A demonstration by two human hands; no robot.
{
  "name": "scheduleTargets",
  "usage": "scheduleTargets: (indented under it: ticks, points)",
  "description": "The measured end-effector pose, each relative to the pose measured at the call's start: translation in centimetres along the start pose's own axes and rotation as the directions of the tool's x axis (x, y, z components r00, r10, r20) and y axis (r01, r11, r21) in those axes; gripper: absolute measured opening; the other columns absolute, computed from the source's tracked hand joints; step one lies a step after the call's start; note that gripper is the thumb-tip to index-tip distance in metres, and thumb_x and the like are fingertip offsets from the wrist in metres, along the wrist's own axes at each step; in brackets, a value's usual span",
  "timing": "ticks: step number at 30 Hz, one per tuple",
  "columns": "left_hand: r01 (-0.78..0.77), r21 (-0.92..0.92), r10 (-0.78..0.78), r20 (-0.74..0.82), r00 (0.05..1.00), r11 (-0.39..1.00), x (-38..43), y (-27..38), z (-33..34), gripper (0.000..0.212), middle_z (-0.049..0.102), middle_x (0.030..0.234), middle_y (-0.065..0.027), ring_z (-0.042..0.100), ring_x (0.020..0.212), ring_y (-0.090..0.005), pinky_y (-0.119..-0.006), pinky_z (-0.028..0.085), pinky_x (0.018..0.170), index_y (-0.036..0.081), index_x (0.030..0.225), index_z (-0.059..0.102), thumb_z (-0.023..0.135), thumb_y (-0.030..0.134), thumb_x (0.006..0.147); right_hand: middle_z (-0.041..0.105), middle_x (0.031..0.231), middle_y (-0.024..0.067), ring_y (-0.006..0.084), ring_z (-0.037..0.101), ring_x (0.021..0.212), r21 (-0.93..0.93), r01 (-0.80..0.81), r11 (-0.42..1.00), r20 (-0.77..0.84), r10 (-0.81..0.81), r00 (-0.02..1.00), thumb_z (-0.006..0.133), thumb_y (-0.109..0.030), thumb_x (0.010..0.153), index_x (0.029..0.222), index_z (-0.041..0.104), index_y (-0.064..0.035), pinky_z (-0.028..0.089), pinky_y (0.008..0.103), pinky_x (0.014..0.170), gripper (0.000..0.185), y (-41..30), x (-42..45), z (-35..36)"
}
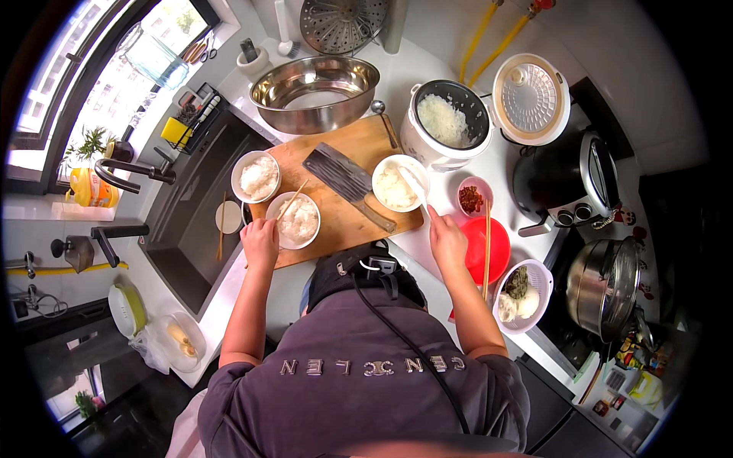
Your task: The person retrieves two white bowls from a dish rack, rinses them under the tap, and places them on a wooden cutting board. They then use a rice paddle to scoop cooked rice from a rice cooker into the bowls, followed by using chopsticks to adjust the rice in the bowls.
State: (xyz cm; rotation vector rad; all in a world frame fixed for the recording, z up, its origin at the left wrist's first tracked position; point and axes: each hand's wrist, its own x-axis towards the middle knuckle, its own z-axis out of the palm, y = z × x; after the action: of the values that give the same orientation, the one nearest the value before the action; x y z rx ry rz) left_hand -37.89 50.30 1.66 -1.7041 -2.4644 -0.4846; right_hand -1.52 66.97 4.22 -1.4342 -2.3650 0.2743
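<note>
My left hand [261, 240] grips a pair of wooden chopsticks [294, 198] slanting over a white bowl [292, 247] of cooked rice [299, 222]. My right hand [448, 237] holds a white rice paddle [413, 184], its blade resting over the rice in another white bowl [400, 207]. A third white bowl [236, 178] of rice stands at the left edge of the wooden cutting board [349, 232]. Between the bowls lies a cleaver [338, 170] with a wooden handle. Beyond the right bowl is an open rice cooker [413, 137], part filled with rice, its lid [529, 100] raised.
Right of the board stand a pink bowl [487, 193] of reddish bits, a red bowl [495, 246] with chopsticks across it, and a white basket [544, 289] of food. Behind is a steel basin [315, 120]. The dark sink [189, 189] lies left, an air fryer [544, 177] right.
</note>
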Motion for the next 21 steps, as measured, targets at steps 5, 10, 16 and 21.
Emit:
scheduleTargets:
  ticks: [5,10,16,21]
  points:
    - [0.037,0.054,-0.038,0.030,0.999,0.998,-0.3,0.1,0.5,0.013,0.060,0.084,-0.0031,0.057,0.086,-0.0212,-0.038,0.039,0.078,0.012,0.090,0.062,0.062,0.013,0.077,0.055,0.075,0.0044,0.0252,0.058,0.059,-0.067,0.060,0.996,0.105,-0.053,0.993,0.057,-0.015,0.081,0.115,0.060,-0.0203,0.047,0.0382,0.050,0.035,-0.1,0.1,-0.5]
    - [0.057,0.061,-0.057,0.008,0.998,0.997,0.7,1.1,-1.4,0.037,0.057,0.107,-0.0091,0.054,0.098,-0.0257,-0.039,0.038,0.083,0.009,0.112,0.057,0.064,0.020,0.077,0.055,0.073,0.0063,0.0272,0.058,0.058,0.061,0.034,0.998,0.107,-0.040,0.993,0.057,-0.021,0.085,0.115,0.060,-0.0186,0.047,0.0388,0.051,0.030,-0.3,1.0,-2.9]
    - [0.088,-0.710,-0.086,0.039,0.996,0.699,6.0,7.2,-2.9,0.031,0.058,0.103,-0.0126,0.057,0.093,-0.0238,-0.033,0.048,0.076,0.002,0.114,0.055,0.059,0.005,0.083,0.062,0.077,0.0189,0.0342,0.061,0.069,0.275,-0.162,0.948,0.026,0.161,0.987,0.055,-0.020,0.086,0.103,0.066,-0.0101,0.048,0.0391,0.061,0.023,1.3,8.8,-11.5]
    - [0.110,-0.826,0.055,0.167,0.984,0.553,13.5,14.6,0.9,0.028,0.060,0.101,-0.0123,0.060,0.088,-0.0209,-0.029,0.048,0.072,0.001,0.113,0.056,0.056,0.013,0.088,0.062,0.083,0.0202,0.0377,0.060,0.079,-0.070,-0.184,0.980,0.118,0.192,0.974,0.048,-0.018,0.081,0.084,0.067,-0.0057,0.048,0.0441,0.071,0.024,6.0,18.2,-11.2]
